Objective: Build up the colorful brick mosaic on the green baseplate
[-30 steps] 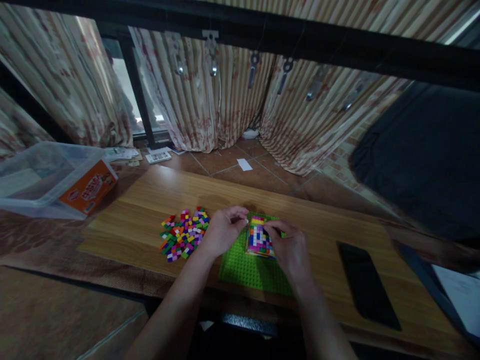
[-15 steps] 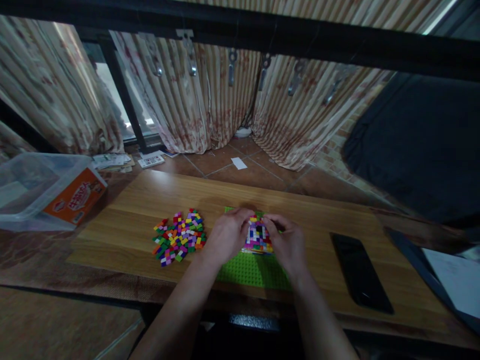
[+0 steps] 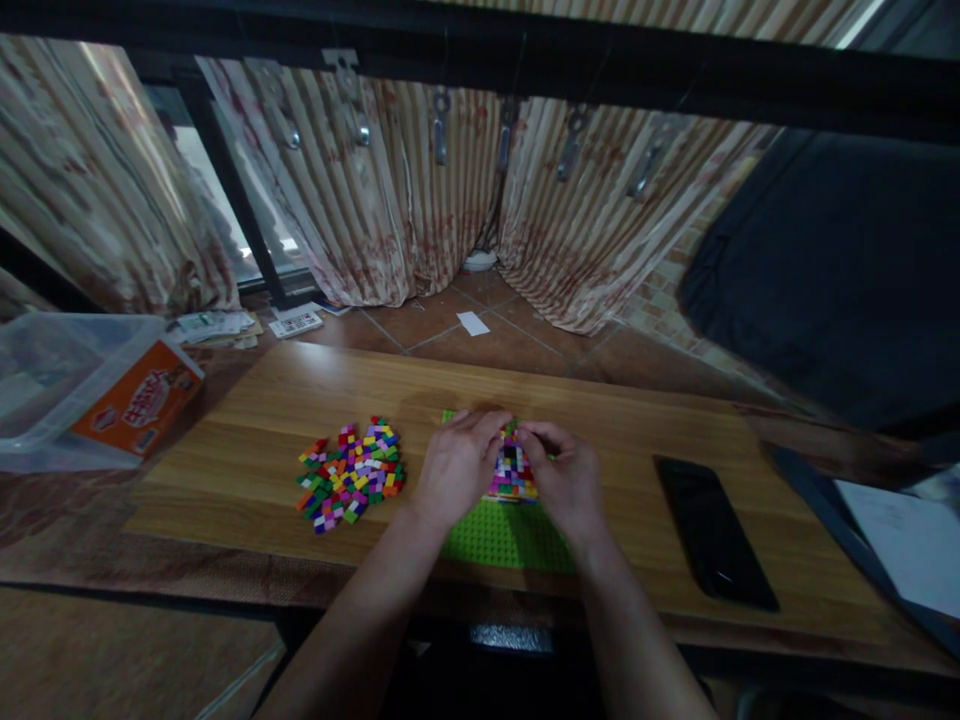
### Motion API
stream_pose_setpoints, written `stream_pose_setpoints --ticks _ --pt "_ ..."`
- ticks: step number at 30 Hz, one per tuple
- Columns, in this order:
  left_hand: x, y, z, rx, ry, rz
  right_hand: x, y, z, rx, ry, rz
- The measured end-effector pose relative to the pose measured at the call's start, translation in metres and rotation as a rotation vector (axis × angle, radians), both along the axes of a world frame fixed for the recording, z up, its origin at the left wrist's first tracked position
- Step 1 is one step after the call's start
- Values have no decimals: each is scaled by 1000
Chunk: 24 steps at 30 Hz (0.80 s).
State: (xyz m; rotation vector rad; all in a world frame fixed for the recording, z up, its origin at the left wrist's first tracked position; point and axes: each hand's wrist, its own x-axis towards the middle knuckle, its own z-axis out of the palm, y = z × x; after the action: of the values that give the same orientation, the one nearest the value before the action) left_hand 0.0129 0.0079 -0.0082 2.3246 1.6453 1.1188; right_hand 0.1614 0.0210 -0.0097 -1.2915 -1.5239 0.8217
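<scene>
A green studded baseplate (image 3: 502, 540) lies on the wooden table in front of me. On it stands a small build of multicoloured toy bricks (image 3: 513, 480), partly covered by my hands. My left hand (image 3: 461, 465) closes around the build's left and back side, its fingers curled over the far edge. From the right, my right hand (image 3: 564, 475) presses thumb and fingers against the build near its back corner. Any single brick between the fingertips is hidden. Left of my left hand lies a loose pile of small coloured bricks (image 3: 352, 475).
A black phone (image 3: 716, 530) lies on the table (image 3: 300, 385) to the right. Beyond it is a dark folder with white paper (image 3: 900, 545). A clear plastic box (image 3: 67, 390) with an orange label stands at the left. Striped curtains hang behind a dark bar.
My view has shifted slightly, so everything sits a little further left. Both hands stay at the brick build, the left fingers reaching a bit further over its back edge.
</scene>
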Motion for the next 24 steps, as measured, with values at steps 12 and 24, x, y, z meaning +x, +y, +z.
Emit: stream_pose_setpoints --ticks 12,24 --pt "1 -2 -2 42 -16 2 -6 6 -5 65 -81 -84" --pt "5 -3 -4 3 -53 34 -13 10 -11 -114 109 -16"
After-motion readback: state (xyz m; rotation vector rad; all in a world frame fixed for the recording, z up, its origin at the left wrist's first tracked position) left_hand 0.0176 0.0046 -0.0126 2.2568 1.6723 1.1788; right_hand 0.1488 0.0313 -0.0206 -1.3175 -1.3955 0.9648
